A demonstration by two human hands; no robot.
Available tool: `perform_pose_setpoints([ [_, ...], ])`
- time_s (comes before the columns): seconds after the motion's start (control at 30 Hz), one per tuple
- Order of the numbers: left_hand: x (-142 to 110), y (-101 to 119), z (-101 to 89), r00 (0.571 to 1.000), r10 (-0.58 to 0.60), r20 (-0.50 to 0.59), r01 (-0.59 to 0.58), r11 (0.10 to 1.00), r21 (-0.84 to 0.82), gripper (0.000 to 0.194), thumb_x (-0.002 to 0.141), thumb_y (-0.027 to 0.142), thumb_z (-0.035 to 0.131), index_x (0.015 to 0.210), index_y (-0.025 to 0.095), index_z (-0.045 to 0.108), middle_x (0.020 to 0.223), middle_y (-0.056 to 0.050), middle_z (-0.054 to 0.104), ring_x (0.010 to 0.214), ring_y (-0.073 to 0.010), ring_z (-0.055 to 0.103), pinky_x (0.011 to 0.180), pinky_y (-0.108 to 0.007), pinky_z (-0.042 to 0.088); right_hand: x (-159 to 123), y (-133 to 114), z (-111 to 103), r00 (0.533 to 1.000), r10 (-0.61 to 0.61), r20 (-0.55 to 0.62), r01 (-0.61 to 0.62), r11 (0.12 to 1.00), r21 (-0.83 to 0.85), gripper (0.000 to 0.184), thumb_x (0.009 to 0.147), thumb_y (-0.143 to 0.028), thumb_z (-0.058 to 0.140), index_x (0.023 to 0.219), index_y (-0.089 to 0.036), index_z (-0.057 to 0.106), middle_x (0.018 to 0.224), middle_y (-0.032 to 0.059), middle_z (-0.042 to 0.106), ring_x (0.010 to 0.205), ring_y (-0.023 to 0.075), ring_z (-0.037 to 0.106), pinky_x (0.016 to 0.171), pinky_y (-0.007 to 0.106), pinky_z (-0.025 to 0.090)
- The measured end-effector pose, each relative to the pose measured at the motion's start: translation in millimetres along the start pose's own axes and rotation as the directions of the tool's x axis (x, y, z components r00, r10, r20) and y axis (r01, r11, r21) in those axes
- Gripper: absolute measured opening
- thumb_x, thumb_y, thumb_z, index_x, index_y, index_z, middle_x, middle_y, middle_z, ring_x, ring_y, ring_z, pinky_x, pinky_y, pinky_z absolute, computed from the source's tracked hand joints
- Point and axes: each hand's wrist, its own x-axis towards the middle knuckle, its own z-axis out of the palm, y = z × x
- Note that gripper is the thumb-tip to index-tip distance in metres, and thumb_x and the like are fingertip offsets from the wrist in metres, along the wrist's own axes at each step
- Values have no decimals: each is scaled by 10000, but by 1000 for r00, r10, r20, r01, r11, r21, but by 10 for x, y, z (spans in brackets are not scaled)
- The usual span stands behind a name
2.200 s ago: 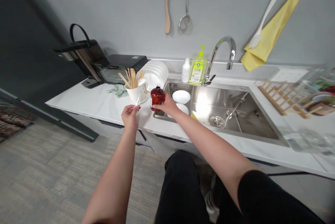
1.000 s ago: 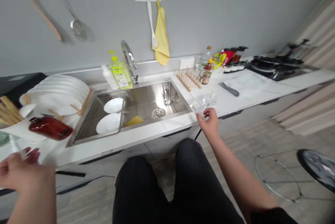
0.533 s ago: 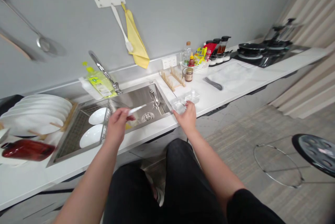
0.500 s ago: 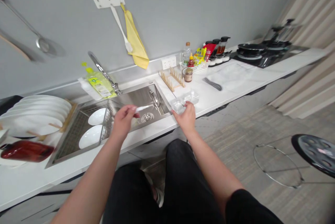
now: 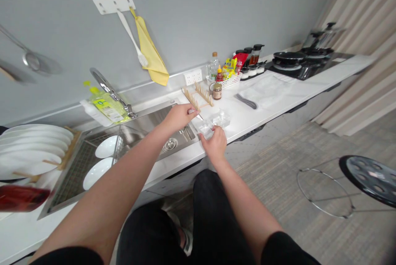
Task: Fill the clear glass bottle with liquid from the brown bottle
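Note:
My left hand (image 5: 178, 117) is above the right end of the steel sink and grips a thin white stick (image 5: 194, 112), its tip pointing at the box. My right hand (image 5: 215, 146) holds a small clear plastic box (image 5: 206, 130) on the white countertop (image 5: 247, 122). Beside that box sits a second clear plastic piece (image 5: 222, 119). The stick's tip is very near the box, but I cannot tell if they touch.
A wooden plate rack (image 5: 198, 96) and a small jar (image 5: 217, 91) stand just behind the hands. White bowls lie in the sink's wire rack (image 5: 74, 174). A black-topped stool (image 5: 368, 178) stands on the floor at right.
My left hand has moved right across the sink, bringing the white stick close to the clear box. My right hand stays on the box. The view has turned slightly right.

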Motion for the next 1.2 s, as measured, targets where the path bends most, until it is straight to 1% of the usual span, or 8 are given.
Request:
perform_pose_setpoints([
  [0.17,161,186,-19,985,40,167,-73,979,192,287,1041,453,761,1114,213,901,963,-90,856,903,-285,765,832,-369,515,-14,36,66,997,-32,-66,30,999,-37,578,990,-511,827,1385,-146,615,1305,225,767,1244,421,722,1092,557,587],
  [0.3,281,390,67,932,17,362,-164,911,379,387,1052,473,729,1275,202,892,1178,-150,877,1130,-339,797,939,-393,543,-18,59,106,994,-60,-89,56,997,-51,656,994,-507,821,1477,-122,601,1369,239,768,1287,418,727,1103,561,597],
  [0.5,347,509,280,882,7,472,-222,888,403,282,957,365,830,1182,216,914,1138,-153,883,1129,-358,809,932,-396,557,-15,69,110,994,-69,-89,64,996,-54,667,1009,-534,806,1499,-129,606,1395,240,772,1296,410,734,1094,545,605],
  [0.63,319,443,320,869,39,493,-251,893,372,316,954,251,775,1244,226,897,1184,-134,883,1162,-338,813,948,-380,560,-13,78,114,993,-73,-89,67,996,-63,711,1009,-559,804,1530,-123,594,1391,238,773,1270,403,743,1079,531,610],
  [0.77,301,371,322,860,88,503,-275,910,312,538,866,87,742,1363,258,855,1295,-88,874,1213,-293,808,964,-333,563,-6,84,112,994,-72,-84,66,996,-67,735,998,-574,816,1534,-119,601,1362,229,779,1245,405,749,1070,530,613],
  [0.97,315,294,394,913,74,401,-197,941,276,470,946,376,792,1366,168,824,1257,-170,848,1192,-365,796,1016,-409,591,-4,76,89,995,-71,-70,66,995,-79,695,1011,-558,807,1517,-120,620,1370,229,780,1254,400,747,1078,524,609],
  [1.1,286,230,434,872,204,445,-293,946,141,490,856,187,791,1341,236,831,1368,-110,826,1295,-307,770,1107,-354,573,-4,79,86,995,-71,-75,65,995,-76,714,1003,-568,804,1528,-125,609,1360,228,782,1243,405,750,1071,529,612],
  [1.2,215,195,437,922,216,322,-253,964,77,704,842,194,827,1536,194,712,1581,-159,720,1413,-320,725,1196,-377,552,-1,84,86,995,-72,-67,68,995,-71,707,1000,-557,800,1526,-126,608,1373,230,777,1267,408,746,1082,538,613],
])
